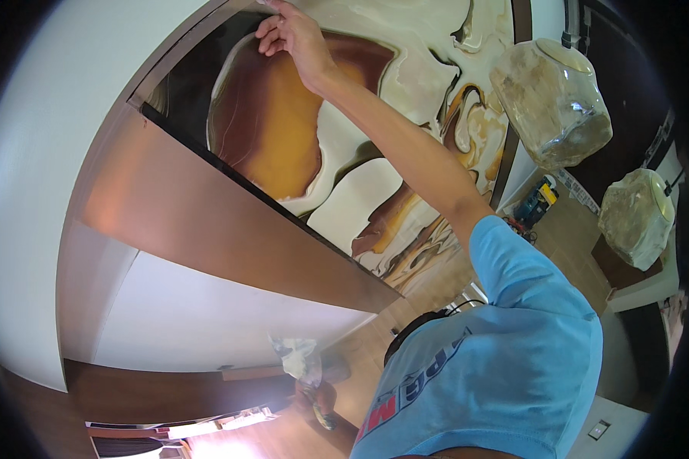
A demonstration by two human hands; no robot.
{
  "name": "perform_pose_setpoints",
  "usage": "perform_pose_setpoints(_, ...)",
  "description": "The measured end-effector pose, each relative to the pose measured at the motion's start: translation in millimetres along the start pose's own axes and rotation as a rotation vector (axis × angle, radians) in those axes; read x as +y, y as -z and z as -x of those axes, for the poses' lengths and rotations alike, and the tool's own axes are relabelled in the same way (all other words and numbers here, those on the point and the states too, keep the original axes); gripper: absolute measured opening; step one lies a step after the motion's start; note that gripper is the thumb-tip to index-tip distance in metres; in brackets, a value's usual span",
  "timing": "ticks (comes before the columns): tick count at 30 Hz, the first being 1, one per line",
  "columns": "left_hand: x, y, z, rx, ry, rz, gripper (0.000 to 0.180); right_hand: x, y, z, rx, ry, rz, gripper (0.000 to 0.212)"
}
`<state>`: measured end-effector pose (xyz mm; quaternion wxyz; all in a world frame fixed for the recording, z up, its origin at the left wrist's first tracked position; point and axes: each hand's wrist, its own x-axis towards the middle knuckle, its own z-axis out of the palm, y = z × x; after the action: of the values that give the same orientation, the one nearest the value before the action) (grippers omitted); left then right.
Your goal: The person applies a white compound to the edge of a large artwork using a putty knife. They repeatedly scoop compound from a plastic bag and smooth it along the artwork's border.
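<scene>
My right hand [295, 42], at the end of an outstretched arm in a light blue sleeve, is raised to the upper edge of the view. Its lower fingers curl loosely; the topmost digits close at a small pale bit that the edge cuts off, so I cannot make out what it is. Behind the hand stands a large glossy marbled panel [429, 84] in cream, amber, dark brown and black. A curved metallic trim [161, 73] bounds it at the upper left, beside the fingertips. My left hand is out of view.
A smooth brown panel [207, 206] lies below the marbled one, along a dark ledge. Two glassy, rock-like pendant lamps [555, 103] hang at the right. A yellow and teal power tool [540, 199] rests on the wooden floor. Lower down is a crumpled pale bag [300, 359].
</scene>
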<state>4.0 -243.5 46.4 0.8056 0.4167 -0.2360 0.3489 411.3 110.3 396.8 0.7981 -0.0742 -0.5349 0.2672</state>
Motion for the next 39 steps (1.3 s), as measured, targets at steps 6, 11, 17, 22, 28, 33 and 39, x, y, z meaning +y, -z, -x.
perform_pose_setpoints(6, -9, 6, 47, 0.163, -0.144, 0.028, 0.066, 3, -3, -16, -0.02, -0.06, -0.004, 0.069)
perform_pose_setpoints(11, -9, -30, 47, 0.346, -0.133, -0.143, 0.068, 0, -8, -23, -0.019, -0.056, 0.069, 0.072)
perform_pose_setpoints(17, -13, -53, 19, 0.669, -0.164, -0.309, 0.07, -9, -17, -23, -0.028, -0.021, 0.169, 0.077)
perform_pose_setpoints(22, -16, -54, 25, 0.744, -0.174, -0.281, 0.063, -16, -38, -22, -0.043, -0.15, 0.312, 0.086)
perform_pose_setpoints(28, -13, -57, 43, 0.775, -0.148, -0.307, 0.057, 6, -77, -13, 0.06, -0.014, 0.53, 0.1)
perform_pose_setpoints(33, -11, -52, 62, 0.693, -0.164, -0.252, 0.061, 23, -118, -5, -0.036, -0.106, 0.51, 0.109)
perform_pose_setpoints(39, -20, -57, 82, 0.867, -0.273, -0.268, 0.067, 30, -137, 21, -0.2, 0.027, 0.57, 0.098)
